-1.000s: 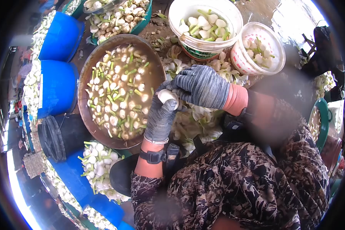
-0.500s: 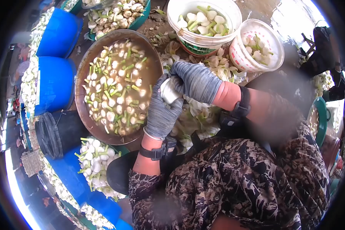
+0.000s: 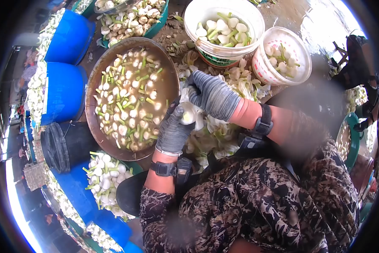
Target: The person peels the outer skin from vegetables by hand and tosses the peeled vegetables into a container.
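My left hand [image 3: 172, 131], in a grey knit glove, is closed around a white garlic bulb [image 3: 189, 114] above the litter of skins. My right hand [image 3: 215, 95], gloved alike, is curled at the bulb's upper end with its fingers pinched on a pale strip of skin [image 3: 184, 95]. My right fingertips are partly hidden. Just left of both hands is a wide metal basin [image 3: 89, 114] of brown water, where many garlic bulbs [image 3: 132, 107] with short green stems float. Loose garlic skins [image 3: 217, 139] lie heaped below the hands.
Two white buckets [image 3: 223, 49] [image 3: 262, 63] with trimmed garlic stand beyond my hands. Blue tubs [image 3: 63, 90] and a black bucket [image 3: 67, 145] line the left. A garlic pile [image 3: 107, 179] sits near my knee. Another person's leg and sandal [image 3: 360, 63] show at right.
My hands have drawn slightly apart, and a pale strip of skin now shows between my right fingers and the bulb. The bulb has turned in my left hand.
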The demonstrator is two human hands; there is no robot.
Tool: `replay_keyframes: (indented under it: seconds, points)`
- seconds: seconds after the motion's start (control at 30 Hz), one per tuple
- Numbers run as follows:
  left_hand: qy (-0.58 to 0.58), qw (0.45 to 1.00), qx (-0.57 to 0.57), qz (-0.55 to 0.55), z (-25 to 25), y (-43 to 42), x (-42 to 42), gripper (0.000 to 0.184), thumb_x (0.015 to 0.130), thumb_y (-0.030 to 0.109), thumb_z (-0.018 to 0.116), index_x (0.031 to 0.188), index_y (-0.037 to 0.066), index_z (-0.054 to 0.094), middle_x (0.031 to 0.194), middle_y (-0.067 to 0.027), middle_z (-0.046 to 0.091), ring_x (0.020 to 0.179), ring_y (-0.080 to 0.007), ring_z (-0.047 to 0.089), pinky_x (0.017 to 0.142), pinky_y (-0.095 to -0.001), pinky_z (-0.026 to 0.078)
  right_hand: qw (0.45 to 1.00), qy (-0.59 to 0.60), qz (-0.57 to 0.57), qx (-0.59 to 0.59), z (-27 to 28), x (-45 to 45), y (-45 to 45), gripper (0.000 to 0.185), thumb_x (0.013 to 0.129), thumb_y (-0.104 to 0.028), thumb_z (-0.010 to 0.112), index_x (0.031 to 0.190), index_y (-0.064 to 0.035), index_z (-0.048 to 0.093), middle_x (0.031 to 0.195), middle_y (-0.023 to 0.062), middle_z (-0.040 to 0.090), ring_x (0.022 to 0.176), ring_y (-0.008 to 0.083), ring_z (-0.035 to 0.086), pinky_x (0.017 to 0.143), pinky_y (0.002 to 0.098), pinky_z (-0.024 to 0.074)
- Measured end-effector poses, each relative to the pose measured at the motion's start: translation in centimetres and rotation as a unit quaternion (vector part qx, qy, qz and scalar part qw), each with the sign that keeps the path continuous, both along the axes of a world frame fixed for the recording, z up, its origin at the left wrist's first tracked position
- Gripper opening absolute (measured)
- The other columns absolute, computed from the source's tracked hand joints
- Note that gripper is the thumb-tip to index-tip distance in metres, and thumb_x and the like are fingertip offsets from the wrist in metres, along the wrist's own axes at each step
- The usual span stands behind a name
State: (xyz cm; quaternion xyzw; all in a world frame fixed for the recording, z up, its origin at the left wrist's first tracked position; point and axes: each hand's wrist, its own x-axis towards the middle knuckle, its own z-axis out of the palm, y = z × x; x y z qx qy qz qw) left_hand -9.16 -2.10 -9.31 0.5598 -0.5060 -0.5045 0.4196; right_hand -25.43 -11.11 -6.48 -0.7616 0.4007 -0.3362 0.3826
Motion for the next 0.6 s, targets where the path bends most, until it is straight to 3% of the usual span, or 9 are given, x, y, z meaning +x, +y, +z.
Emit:
replay_keyframes:
  seconds: [0.07,0.17,0.2,0.3,0.37,0.4,0.43,0.5,0.6]
  points:
    - [0.366,0.921,0.118,0.06,1.3,0.0,-0.3,0.055,0.088,0.024,0.062,0.138,0.008,0.043,0.122,-0.0112,0.055,0.107,-0.0247,0.058,0.082,-0.0386,0.056,0.999,0.006,-0.043,0.005,-1.2,-0.8,-2.0,0.013,0.086,-0.015,0.06,0.09,-0.0029,0.058,0.078,0.0201,0.063,0.077,0.0393,0.062,0.069,0.0439,0.0503]
    - [0.445,0.89,0.086,0.038,0.7,-1.3,0.6,0.056,0.087,0.022,0.066,0.137,0.008,0.045,0.127,-0.0146,0.054,0.113,-0.032,0.057,0.084,-0.0461,0.058,0.995,0.009,-0.094,-0.031,-2.1,-2.4,-5.0,0.013,0.086,-0.015,0.058,0.09,-0.0032,0.059,0.076,0.0205,0.063,0.074,0.0397,0.063,0.066,0.0444,0.0508]
    - [0.295,0.955,0.033,0.006,1.0,-2.2,0.6,0.054,0.088,0.021,0.065,0.136,0.008,0.045,0.127,-0.0155,0.054,0.114,-0.0335,0.056,0.087,-0.0475,0.057,0.991,0.074,-0.11,-0.028,-2.3,-2.6,-5.8,0.01,0.086,-0.011,0.057,0.09,-0.0025,0.057,0.077,0.019,0.062,0.074,0.0365,0.061,0.067,0.0422,0.0496]
    - [0.427,0.885,0.129,0.13,2.2,-7.3,1.5,0.056,0.082,0.017,0.076,0.13,0.007,0.048,0.117,-0.0085,0.061,0.101,-0.0208,0.063,0.087,-0.028,0.054,0.979,0.16,-0.118,-0.05,-3.8,-3.4,-6.8,0.007,0.085,-0.008,0.054,0.087,-0.0025,0.058,0.077,0.0193,0.063,0.072,0.0351,0.062,0.066,0.0424,0.0491]
    - [0.423,0.901,0.09,0.032,2.4,-12.1,2.4,0.043,0.092,0.021,0.06,0.129,0.002,0.046,0.118,-0.0166,0.058,0.105,-0.0301,0.062,0.088,-0.0427,0.054,0.927,0.36,0.077,-0.074,-3.1,-3.2,-5.7,0.008,0.084,-0.01,0.054,0.082,-0.0038,0.059,0.074,0.0194,0.064,0.069,0.0379,0.063,0.062,0.0447,0.05]
    - [0.42,0.905,0.068,-0.016,2.5,-14.5,2.8,0.039,0.098,0.022,0.052,0.129,0.0,0.045,0.118,-0.0206,0.057,0.107,-0.0348,0.061,0.089,-0.05,0.054,0.932,0.348,0.097,0.018,-1.6,-2.6,-4.6,0.016,0.081,-0.009,0.054,0.088,-0.0019,0.066,0.079,0.0218,0.067,0.074,0.0356,0.068,0.065,0.0441,0.0537]
    - [0.448,0.887,0.099,-0.057,4.3,-16.2,2.7,0.042,0.097,0.024,0.053,0.128,-0.003,0.044,0.121,-0.0216,0.054,0.104,-0.0365,0.062,0.085,-0.0483,0.057,0.902,0.398,0.17,0.016,-2.9,-2.4,-3.9,0.017,0.08,-0.009,0.053,0.089,-0.0028,0.067,0.085,0.0209,0.069,0.077,0.0358,0.068,0.065,0.044,0.0535]
    - [0.254,0.965,0.071,0.018,6.5,-17.2,3.1,0.045,0.101,0.033,0.046,0.129,-0.002,0.045,0.121,-0.0196,0.057,0.112,-0.0381,0.059,0.088,-0.0499,0.055,0.896,0.363,0.255,0.007,-4.1,-2.5,-2.0,0.017,0.079,-0.01,0.055,0.089,-0.0032,0.067,0.084,0.0186,0.069,0.079,0.0354,0.068,0.067,0.0436,0.0537]
    - [0.037,0.987,0.145,0.055,4.0,-17.6,8.8,0.05,0.1,0.037,0.046,0.133,0.0,0.043,0.126,-0.02,0.053,0.11,-0.035,0.06,0.085,-0.0473,0.056,0.882,0.355,0.309,0.031,-3.1,-2.4,-0.2,0.019,0.079,-0.013,0.056,0.091,-0.0036,0.068,0.084,0.0174,0.069,0.08,0.0348,0.068,0.069,0.0434,0.0538]
